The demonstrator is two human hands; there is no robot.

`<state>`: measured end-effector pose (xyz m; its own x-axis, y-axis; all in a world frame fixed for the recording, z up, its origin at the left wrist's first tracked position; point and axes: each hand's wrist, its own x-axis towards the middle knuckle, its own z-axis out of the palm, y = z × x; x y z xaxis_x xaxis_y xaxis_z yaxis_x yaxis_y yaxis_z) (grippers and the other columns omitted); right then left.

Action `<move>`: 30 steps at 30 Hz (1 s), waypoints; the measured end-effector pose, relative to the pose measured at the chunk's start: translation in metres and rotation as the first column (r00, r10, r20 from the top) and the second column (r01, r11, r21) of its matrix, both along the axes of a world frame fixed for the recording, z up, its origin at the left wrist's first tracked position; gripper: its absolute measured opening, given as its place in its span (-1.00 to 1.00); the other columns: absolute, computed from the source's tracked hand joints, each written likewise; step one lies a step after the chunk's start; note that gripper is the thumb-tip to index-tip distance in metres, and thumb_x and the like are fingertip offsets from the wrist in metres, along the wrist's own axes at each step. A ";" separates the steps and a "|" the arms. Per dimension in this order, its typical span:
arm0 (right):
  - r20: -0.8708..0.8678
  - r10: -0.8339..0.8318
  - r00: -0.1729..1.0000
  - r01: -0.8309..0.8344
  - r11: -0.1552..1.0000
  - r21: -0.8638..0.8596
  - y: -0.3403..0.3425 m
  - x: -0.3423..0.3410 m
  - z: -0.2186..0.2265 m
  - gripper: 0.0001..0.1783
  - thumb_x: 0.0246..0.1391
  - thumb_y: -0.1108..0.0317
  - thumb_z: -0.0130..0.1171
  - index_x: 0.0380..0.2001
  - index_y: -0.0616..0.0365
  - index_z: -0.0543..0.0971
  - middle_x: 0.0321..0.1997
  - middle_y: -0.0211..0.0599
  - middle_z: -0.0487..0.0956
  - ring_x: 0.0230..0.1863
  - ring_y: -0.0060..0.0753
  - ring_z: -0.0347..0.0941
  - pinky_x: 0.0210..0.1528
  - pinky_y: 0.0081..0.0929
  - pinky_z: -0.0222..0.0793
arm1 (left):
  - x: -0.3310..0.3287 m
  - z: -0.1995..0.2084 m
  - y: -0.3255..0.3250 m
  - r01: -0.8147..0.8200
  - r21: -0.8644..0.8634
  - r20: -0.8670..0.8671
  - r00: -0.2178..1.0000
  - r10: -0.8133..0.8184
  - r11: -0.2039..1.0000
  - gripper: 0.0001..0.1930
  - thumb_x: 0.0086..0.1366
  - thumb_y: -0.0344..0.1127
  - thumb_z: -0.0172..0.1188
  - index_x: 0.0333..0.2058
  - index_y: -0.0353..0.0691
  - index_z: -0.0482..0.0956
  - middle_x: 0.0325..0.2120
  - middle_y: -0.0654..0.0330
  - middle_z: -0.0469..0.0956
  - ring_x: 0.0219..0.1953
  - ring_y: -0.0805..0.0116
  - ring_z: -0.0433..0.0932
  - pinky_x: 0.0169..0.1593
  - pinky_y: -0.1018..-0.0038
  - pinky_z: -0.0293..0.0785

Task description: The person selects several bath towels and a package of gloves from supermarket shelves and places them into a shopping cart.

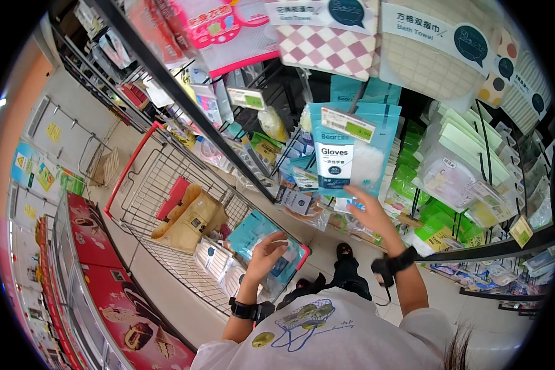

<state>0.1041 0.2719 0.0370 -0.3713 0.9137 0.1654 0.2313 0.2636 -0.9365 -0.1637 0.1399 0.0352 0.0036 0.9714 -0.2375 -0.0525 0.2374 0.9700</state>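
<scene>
A teal pouch of disposable gloves (pixel 385 132) hangs from a shelf hook behind a price tag. My right hand (pixel 371 214) is raised at its lower edge, fingers stretched and apart, holding nothing; whether a fingertip touches the pouch I cannot tell. Over the near end of a wire shopping cart (pixel 142 209) hovers my left hand (pixel 268 254), its fingers loosely bent with nothing visibly in them. Beneath it, another teal pouch (pixel 246 229) lies in the cart. Beside that are striped white packs (pixel 211 260) and a tan bag (pixel 188 225).
Bath towel packs (pixel 330 46) hang above, in checked and plain patterns. Green packets (pixel 438 228) and clear bags (pixel 450 172) fill hooks on the right. A dark shelf post (pixel 197 108) slants between cart and rack. Red freezer cabinets (pixel 120 302) line the left side.
</scene>
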 end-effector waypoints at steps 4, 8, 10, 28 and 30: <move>0.150 -0.224 0.963 0.204 0.969 0.140 0.027 -0.016 -0.015 -0.55 -0.09 0.41 0.03 -0.04 0.19 0.31 -0.11 -0.12 0.43 -0.07 -0.28 0.35 -0.10 -0.45 0.26 | -0.016 -0.010 -0.026 -0.057 0.013 0.025 0.998 0.057 0.998 -0.62 0.10 -0.47 0.05 -0.07 -0.36 0.28 -0.21 0.13 0.41 -0.16 0.40 0.39 -0.11 0.53 0.30; 0.163 -0.169 0.972 0.173 0.985 -0.010 0.031 -0.027 -0.017 -0.54 -0.11 0.40 0.04 -0.05 0.22 0.31 -0.12 -0.09 0.44 -0.09 -0.27 0.37 -0.11 -0.44 0.26 | -0.038 -0.015 -0.056 -0.129 -0.015 -0.008 0.992 0.129 0.992 -0.62 0.11 -0.44 0.05 -0.07 -0.35 0.29 -0.21 0.14 0.42 -0.17 0.43 0.39 -0.12 0.54 0.30; 0.091 -0.115 0.989 0.115 0.993 -0.002 0.019 -0.039 -0.026 -0.59 -0.10 0.45 0.01 -0.09 0.24 0.34 -0.19 -0.13 0.46 -0.20 -0.35 0.41 -0.17 -0.50 0.30 | -0.052 -0.028 -0.073 -0.181 -0.069 -0.005 0.984 0.181 0.981 -0.61 0.09 -0.43 0.06 -0.07 -0.35 0.29 -0.23 0.15 0.43 -0.18 0.43 0.39 -0.14 0.55 0.30; 0.032 0.516 0.856 -0.416 0.725 -0.549 -0.132 -0.154 -0.163 -0.59 -0.06 0.45 0.02 -0.08 0.30 0.32 -0.07 -0.16 0.40 -0.08 -0.39 0.34 -0.08 -0.51 0.26 | -0.076 -0.153 -0.090 -0.261 -0.376 -0.163 0.963 0.214 0.889 -0.45 -0.01 -0.31 0.12 -0.01 -0.38 0.25 -0.11 0.01 0.34 -0.14 0.27 0.36 -0.12 0.49 0.28; 0.004 0.474 0.881 -0.391 0.732 -0.559 -0.135 -0.147 -0.163 -0.60 -0.06 0.45 0.02 -0.09 0.31 0.32 -0.09 -0.18 0.41 -0.09 -0.39 0.35 -0.08 -0.50 0.26 | -0.074 -0.178 -0.087 -0.276 -0.354 -0.187 0.957 0.222 0.894 -0.43 -0.04 -0.31 0.13 -0.03 -0.43 0.25 -0.12 -0.04 0.35 -0.15 0.24 0.38 -0.15 0.48 0.31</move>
